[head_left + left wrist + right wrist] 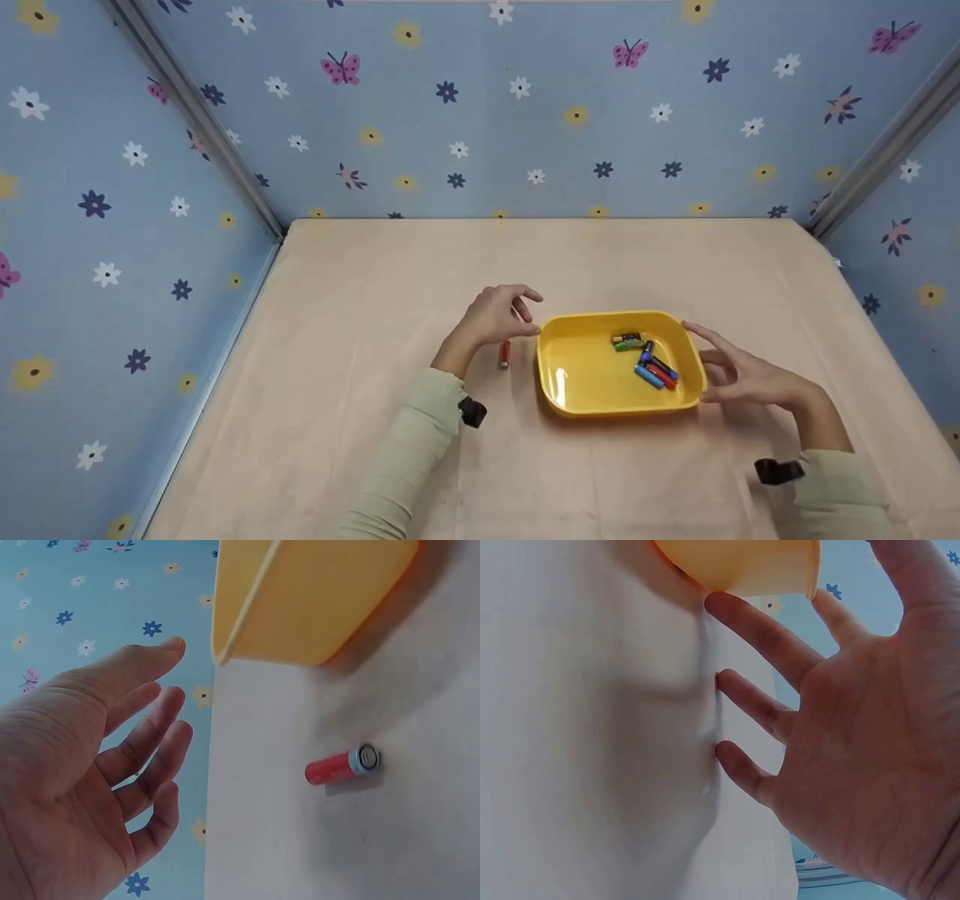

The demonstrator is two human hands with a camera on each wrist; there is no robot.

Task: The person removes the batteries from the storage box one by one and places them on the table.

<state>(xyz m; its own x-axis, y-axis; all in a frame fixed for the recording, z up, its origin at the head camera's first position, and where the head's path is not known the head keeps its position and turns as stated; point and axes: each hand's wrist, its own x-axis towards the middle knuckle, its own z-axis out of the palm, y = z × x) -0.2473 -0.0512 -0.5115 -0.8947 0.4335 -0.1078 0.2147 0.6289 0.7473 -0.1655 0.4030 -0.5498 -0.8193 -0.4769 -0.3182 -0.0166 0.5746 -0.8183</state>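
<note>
A yellow plastic tray [581, 367] sits on the cloth-covered table, with several small batteries [649, 377] in its right half, coloured blue, red, green and black. Outside it, to the left, lies a red battery [505, 355]; the left wrist view shows the silver end of this red battery [341, 766]. My left hand [499, 313] hovers by the tray's left rim, fingers loosely bent and holding nothing. At the opposite end, my right hand [754, 379] has its fingers spread, with fingertips right at the tray's right side. Part of that hand's thumb is cut off in the right wrist view.
A beige cloth [360, 315] covers the table. Blue panels with flowers and butterflies [480, 112] stand behind and at both sides, joined by grey metal posts [199, 112]. Dark straps with small black devices [472, 412] sit at both wrists.
</note>
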